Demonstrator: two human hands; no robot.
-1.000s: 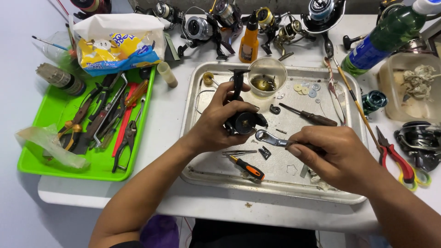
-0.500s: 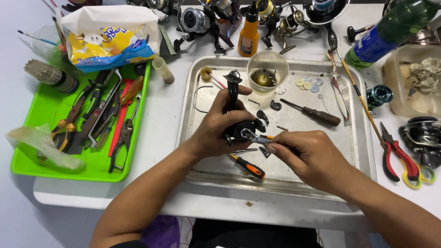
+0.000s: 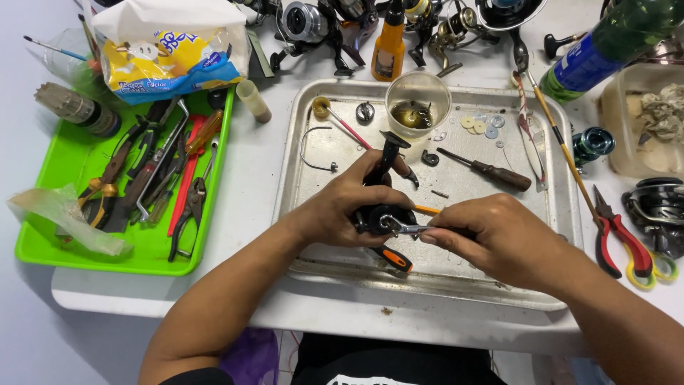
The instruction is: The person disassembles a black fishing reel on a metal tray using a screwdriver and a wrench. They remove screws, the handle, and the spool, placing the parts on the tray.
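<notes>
Two hands work over a dented metal tray [image 3: 313,178] on a white table [image 3: 256,150]. The left hand [image 3: 349,207] is wrapped around a black fishing reel body [image 3: 381,214], fingers curled over its top, holding it just above the tray's near half. The reel's stem and foot [image 3: 390,153] rise out of the grip and point away from the person, toward the far rim, so its long axis runs near-to-far with a slight lean to the right. The right hand [image 3: 499,239] pinches a small silver wrench [image 3: 402,227] between thumb and fingertips; the wrench lies crosswise, its head pointing left and set against the reel's side.

An orange-and-black screwdriver [image 3: 392,258] pokes out from under the hands at the tray's near edge. Farther back on the tray lie a dark-handled screwdriver [image 3: 488,171], a bent wire bail [image 3: 313,153], some washers [image 3: 481,127] and a clear cup [image 3: 418,100] with small parts. To the left sits a green plastic tray [image 3: 64,246] crowded with pliers and other tools, with a yellow-and-white bag [image 3: 167,46] behind it. Red-handled scissors [image 3: 620,239] lie to the right, and several more reels [image 3: 313,21] line the table's far edge beside an orange bottle [image 3: 390,46].
</notes>
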